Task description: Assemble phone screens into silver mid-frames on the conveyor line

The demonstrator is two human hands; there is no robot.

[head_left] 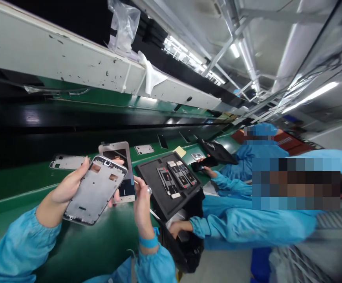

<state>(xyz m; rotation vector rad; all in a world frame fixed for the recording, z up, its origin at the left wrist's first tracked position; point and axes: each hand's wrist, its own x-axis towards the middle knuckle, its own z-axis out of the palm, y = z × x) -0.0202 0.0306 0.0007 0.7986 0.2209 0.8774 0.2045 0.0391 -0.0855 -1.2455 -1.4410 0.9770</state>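
My left hand [68, 184] is closed round a silver phone frame [92, 196], a flat metal plate with small cut-outs near its top. Its thumb lies along the left edge, and fingertips show past the right edge. Behind and partly covered by this frame is a pale gold phone [127, 167] with a dark, shiny face, tilted upright. My right hand [142, 194] grips that phone by its lower right edge, fingers bent. A blue band circles the right wrist. Both pieces are held above the green bench [106, 243].
More phone frames [67, 162] [144, 149] lie along the bench's far side. At right, a black foam tray [156, 196] holds several phone parts [175, 179]. A yellow note [179, 151] sits behind it. Co-workers in blue sit close on the right, one reaching beside the tray.
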